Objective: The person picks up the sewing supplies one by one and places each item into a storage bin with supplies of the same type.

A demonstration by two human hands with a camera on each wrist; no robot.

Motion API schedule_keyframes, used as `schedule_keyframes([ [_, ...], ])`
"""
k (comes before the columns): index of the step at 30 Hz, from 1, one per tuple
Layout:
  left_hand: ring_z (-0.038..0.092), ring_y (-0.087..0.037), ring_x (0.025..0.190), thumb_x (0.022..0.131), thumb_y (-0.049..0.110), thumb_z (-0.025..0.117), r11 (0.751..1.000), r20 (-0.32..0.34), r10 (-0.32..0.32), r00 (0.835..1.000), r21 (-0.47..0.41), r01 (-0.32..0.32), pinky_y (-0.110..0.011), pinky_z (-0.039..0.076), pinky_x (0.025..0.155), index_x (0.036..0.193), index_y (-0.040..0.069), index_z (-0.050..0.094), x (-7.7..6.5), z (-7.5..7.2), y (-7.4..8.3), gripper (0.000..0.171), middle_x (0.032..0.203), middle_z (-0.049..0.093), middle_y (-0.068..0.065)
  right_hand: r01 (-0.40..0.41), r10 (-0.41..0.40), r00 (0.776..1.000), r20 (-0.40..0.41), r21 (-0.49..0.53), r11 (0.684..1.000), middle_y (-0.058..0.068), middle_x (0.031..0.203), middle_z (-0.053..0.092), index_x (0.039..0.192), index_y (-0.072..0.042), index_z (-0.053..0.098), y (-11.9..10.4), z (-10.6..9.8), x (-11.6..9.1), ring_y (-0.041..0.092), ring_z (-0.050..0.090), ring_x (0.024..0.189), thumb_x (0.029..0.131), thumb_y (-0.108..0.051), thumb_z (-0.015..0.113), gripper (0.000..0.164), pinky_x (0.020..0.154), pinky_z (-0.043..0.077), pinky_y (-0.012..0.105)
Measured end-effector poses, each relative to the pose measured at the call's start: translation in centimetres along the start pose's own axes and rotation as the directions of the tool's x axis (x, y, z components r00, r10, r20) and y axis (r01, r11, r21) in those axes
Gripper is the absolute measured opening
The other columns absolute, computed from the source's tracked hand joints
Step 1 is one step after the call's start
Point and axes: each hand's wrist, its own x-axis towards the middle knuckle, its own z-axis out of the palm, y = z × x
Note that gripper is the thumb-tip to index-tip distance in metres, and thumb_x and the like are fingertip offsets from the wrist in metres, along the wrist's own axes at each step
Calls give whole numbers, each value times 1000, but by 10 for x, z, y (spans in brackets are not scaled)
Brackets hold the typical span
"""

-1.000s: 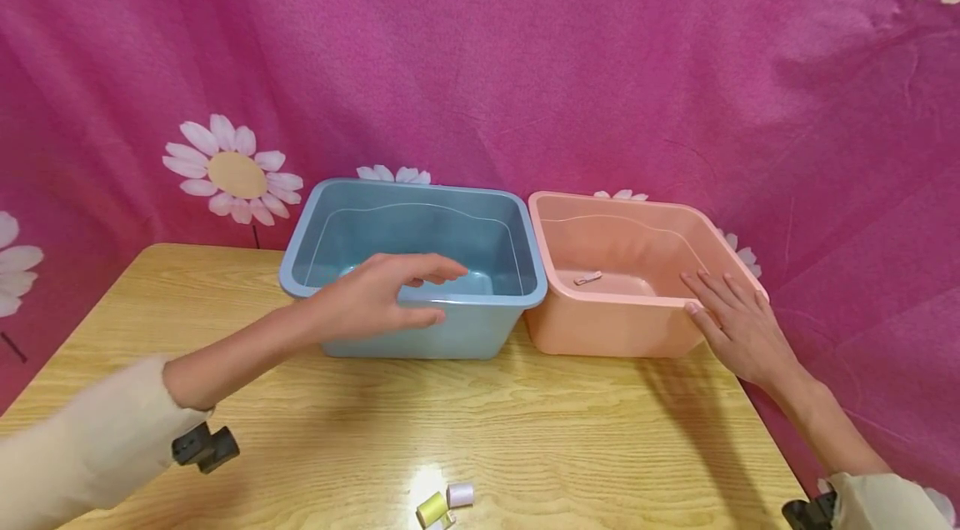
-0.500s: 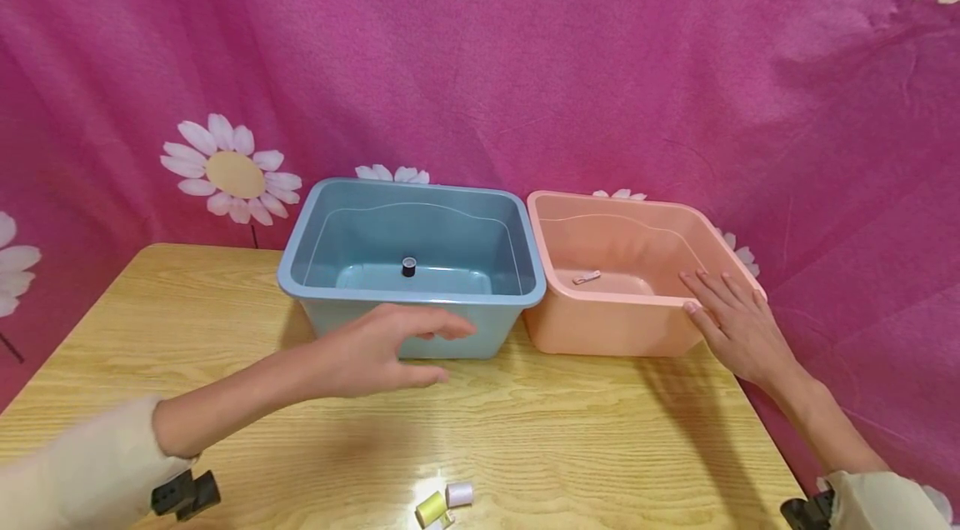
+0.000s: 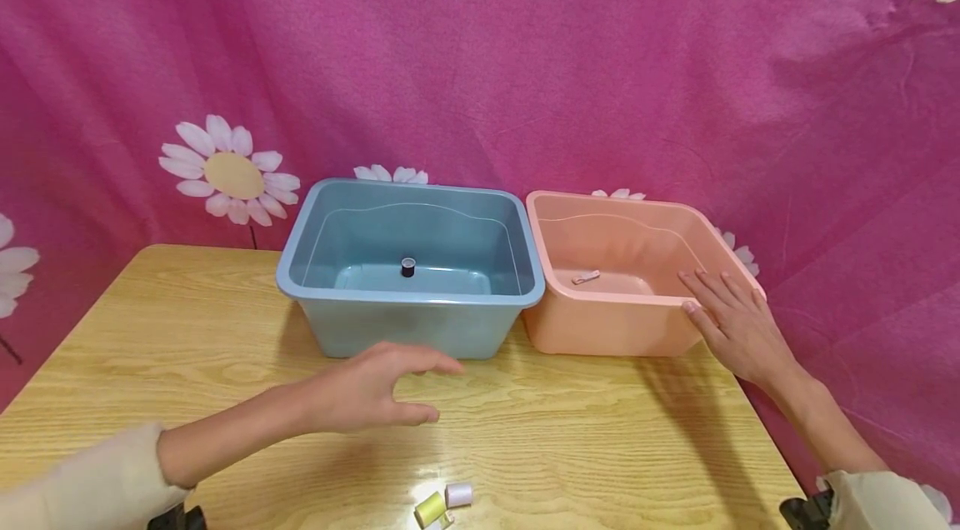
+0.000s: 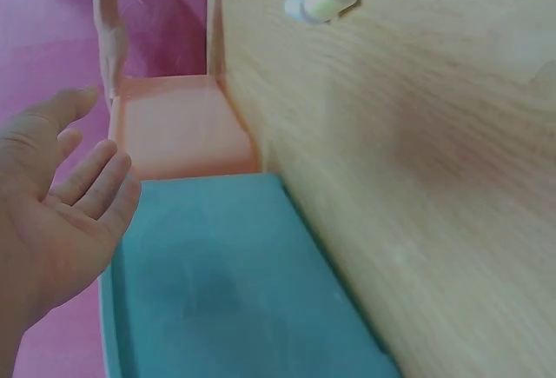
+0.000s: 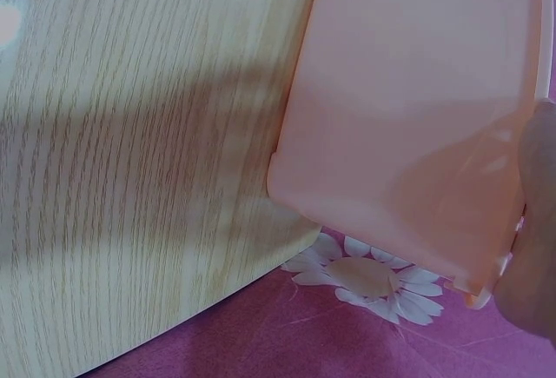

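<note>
Blue tub point(image 3: 411, 320), peach tub point(image 3: 611, 327), daisy-patterned magenta cloth point(image 3: 480, 63)

Smooth, faintly glossy plastic on blue tub point(image 3: 405, 322) and peach tub point(image 3: 611, 327); shiny wood grain on table point(image 3: 570, 430); matt cloth in backdrop point(image 3: 480, 55).

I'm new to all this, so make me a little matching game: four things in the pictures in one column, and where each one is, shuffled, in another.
Things:
1. left hand
2. black cylinder
3. right hand
4. yellow spool

Places:
A. at the rim of the orange bin
B. on the table, beside the lilac spool
C. in the air, in front of the blue bin
D. inside the blue bin

Right pairs: 1-C, 2-D, 3-A, 4-B
</note>
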Motion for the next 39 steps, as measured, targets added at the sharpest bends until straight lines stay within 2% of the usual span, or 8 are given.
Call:
schedule_keyframes([
  [7,56,-11,122,88,19,78,997,38,-65,997,-44,66,-36,45,103,134,15,63,-5,14,-6,48,131,61,9,31,-31,999,-23,-6,999,27,145,45,151,-13,44,1,1,-1,46,27,142,106,-27,49,48,111,11,67],
  [16,62,-14,112,88,23,79,997,72,-63,995,-45,66,-32,51,94,132,11,64,-6,28,-15,48,126,65,0,18,-19,1000,-16,-7,1000,27,146,45,151,-13,44,0,1,-1,48,27,141,106,-28,48,48,110,12,69],
  [21,63,-17,111,88,25,79,996,94,-76,993,-44,80,-34,50,94,132,13,64,-7,35,-19,48,125,66,1,20,-20,1000,-15,-7,1000,27,146,45,152,-13,44,0,1,0,47,27,142,106,-28,48,48,110,12,69],
  [27,62,-15,110,87,20,80,994,124,-73,990,-67,81,-32,50,93,130,12,65,-10,46,-26,46,124,66,2,27,-27,999,-22,-7,1000,27,145,45,150,-12,45,1,1,0,44,27,143,105,-28,49,48,112,11,65],
  [35,61,-13,112,90,17,76,980,166,-81,983,-168,109,-31,51,93,130,9,64,-14,59,-32,42,124,66,1,30,-31,999,-30,-20,999,27,144,47,149,-11,47,1,1,0,44,29,141,105,-28,51,48,111,14,66],
  [39,60,-8,110,90,19,77,981,174,-83,981,-161,111,-28,50,91,128,9,65,-17,66,-36,41,122,66,5,27,-27,999,-23,-17,1000,27,145,46,150,-12,45,1,1,0,46,29,140,105,-28,50,48,110,14,67],
])
